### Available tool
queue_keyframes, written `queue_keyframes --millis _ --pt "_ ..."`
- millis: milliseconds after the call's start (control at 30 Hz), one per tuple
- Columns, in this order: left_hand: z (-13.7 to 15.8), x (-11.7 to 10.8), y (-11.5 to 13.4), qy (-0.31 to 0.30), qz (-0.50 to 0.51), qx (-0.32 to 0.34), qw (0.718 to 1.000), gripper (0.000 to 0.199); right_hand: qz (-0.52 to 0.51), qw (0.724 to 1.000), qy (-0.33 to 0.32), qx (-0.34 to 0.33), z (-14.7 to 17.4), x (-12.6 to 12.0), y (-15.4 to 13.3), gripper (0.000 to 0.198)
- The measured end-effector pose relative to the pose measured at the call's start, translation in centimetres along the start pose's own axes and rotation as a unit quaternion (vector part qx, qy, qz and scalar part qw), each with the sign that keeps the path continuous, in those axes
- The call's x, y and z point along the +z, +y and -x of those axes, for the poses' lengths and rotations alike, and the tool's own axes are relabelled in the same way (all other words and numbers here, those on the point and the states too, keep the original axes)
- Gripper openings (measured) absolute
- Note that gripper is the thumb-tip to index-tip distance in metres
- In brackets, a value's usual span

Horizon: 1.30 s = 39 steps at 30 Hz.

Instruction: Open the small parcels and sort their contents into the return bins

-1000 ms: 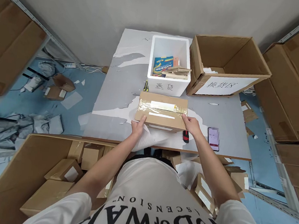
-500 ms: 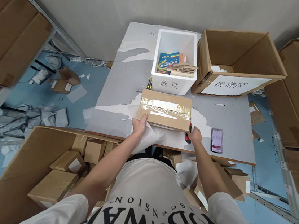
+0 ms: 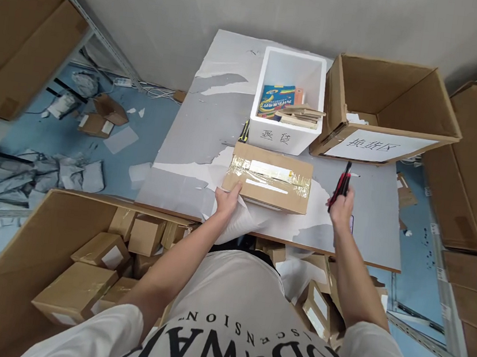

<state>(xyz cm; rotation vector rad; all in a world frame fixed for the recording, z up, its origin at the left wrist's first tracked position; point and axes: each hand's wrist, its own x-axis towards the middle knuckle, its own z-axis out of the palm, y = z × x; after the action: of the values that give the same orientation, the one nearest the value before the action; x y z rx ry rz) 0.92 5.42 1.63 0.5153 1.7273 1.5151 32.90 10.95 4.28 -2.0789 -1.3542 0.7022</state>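
Observation:
A taped cardboard box lies on the table in front of me, a white label strip and shiny clear tape on its top. My left hand grips its near left corner, thumb on top. White crumpled wrapping hangs beneath that hand over the table edge. To the right of the box, my right hand is closed round a red and black utility knife, held up above the table with its tip pointing away from me. Whether its blade is out I cannot tell.
Behind the box stand a white foam bin with books and a large open carton. A yellow and black cutter lies by the bin. A phone is mostly hidden by my right wrist. A big carton of parcels stands lower left.
My right hand has lifted the utility knife from beside the box and moved it right and up. My left hand stays on the box corner. The view has shifted slightly.

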Motion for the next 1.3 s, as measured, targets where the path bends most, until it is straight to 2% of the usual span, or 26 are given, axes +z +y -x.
queue_keyframes --millis 33,67,133,233,300,367,467,567,700,867,967,1300 --pt "0.0 0.0 0.1 0.0 0.001 -0.002 1.0 0.047 -0.015 0.998 0.01 -0.064 -0.3 -1.1 -2.0 0.058" --pt "0.1 0.0 0.1 -0.001 0.002 -0.003 1.0 0.046 -0.017 0.991 -0.017 -0.131 -0.3 -1.9 -4.2 0.058" --pt "0.0 0.1 0.1 -0.002 0.006 -0.001 1.0 0.047 0.02 0.953 -0.133 -0.271 0.0 -2.7 -8.9 0.059" --pt "-0.1 0.1 -0.2 -0.003 0.015 0.003 1.0 0.048 0.112 0.837 -0.302 -0.442 1.0 -1.5 -14.9 0.054" --pt "-0.3 0.1 -0.6 -0.001 0.014 0.003 1.0 0.048 0.157 0.78 -0.344 -0.499 1.5 0.2 -17.3 0.049" --pt "-0.4 0.2 -0.8 0.0 0.014 0.007 1.0 0.046 0.202 0.753 -0.354 -0.516 1.7 2.0 -18.4 0.047" --pt "-0.5 0.2 -1.0 -0.005 0.024 0.02 0.999 0.042 0.261 0.739 -0.354 -0.511 1.9 3.4 -18.7 0.047" --pt "-0.5 0.3 -1.0 -0.01 0.032 0.022 0.999 0.041 0.317 0.723 -0.345 -0.508 2.4 3.5 -19.2 0.05" --pt "-0.4 0.2 -0.9 -0.015 0.024 0.022 0.999 0.041 0.4 0.684 -0.315 -0.523 3.4 2.8 -20.3 0.058" --pt "-0.4 0.2 -1.1 -0.011 0.01 0.017 1.0 0.044 0.434 0.641 -0.296 -0.56 3.9 2.8 -21.1 0.064" --pt "-0.4 0.2 -1.1 0.002 -0.001 0.012 1.0 0.045 0.437 0.64 -0.295 -0.559 3.9 2.9 -20.9 0.064" --pt "0.0 0.0 -1.1 0.006 -0.021 0.018 1.0 0.044 0.445 0.663 -0.306 -0.518 3.6 2.0 -19.0 0.059"
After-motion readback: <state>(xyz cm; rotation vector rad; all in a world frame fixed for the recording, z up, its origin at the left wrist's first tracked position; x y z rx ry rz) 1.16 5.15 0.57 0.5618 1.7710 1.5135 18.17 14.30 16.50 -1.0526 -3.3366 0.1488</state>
